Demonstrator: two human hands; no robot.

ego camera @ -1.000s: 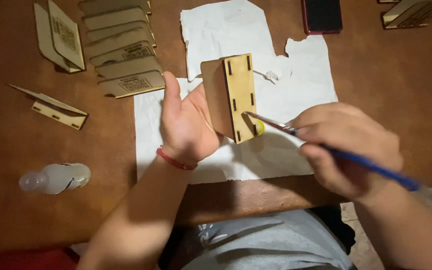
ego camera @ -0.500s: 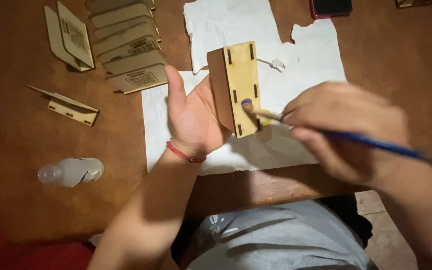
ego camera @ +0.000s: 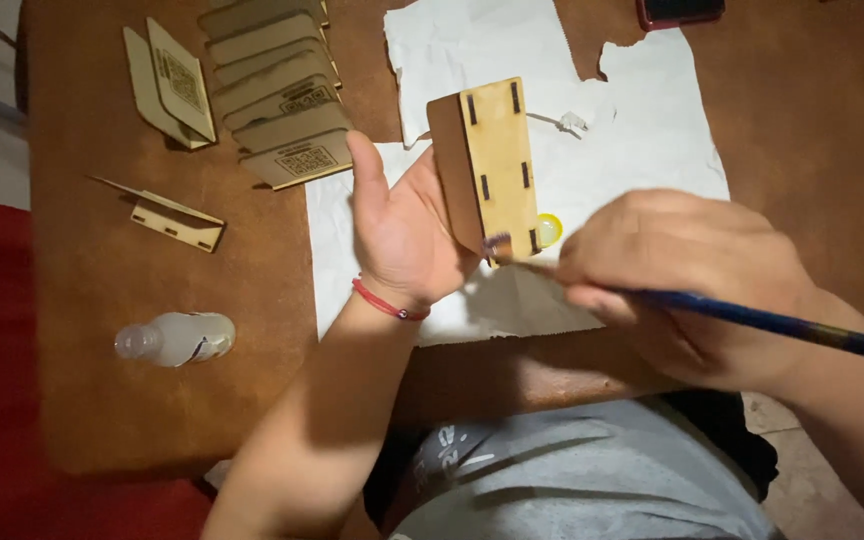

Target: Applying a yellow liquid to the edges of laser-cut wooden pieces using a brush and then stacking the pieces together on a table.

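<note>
I am holding the wooden box (ego camera: 487, 170) upright in my left hand (ego camera: 402, 235), over the paper (ego camera: 642, 130), while my right hand (ego camera: 682, 280), at four o'clock, is pinching the paintbrush (ego camera: 752, 320). It is looking light and stiff; gripping its side panel seems best.

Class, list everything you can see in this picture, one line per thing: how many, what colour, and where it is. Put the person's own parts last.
Small laser-cut wooden box: one, pale tan, held upright over the paper.
Long blue-handled paintbrush: one, tip at the box's lower edge.
Torn white paper sheets: a few, white, under the box.
Small round yellow cap: one, on the paper.
Stack of flat wooden panels: several, tan, top left of the brown table.
Leaning wooden panels: two, far left.
Slim wooden assembly: one, left.
Small clear plastic bottle: one, lying lower left.
Dark phone: one, top edge.
Left hand: red wristband, holds the box.
Right hand: holds the paintbrush.
</note>
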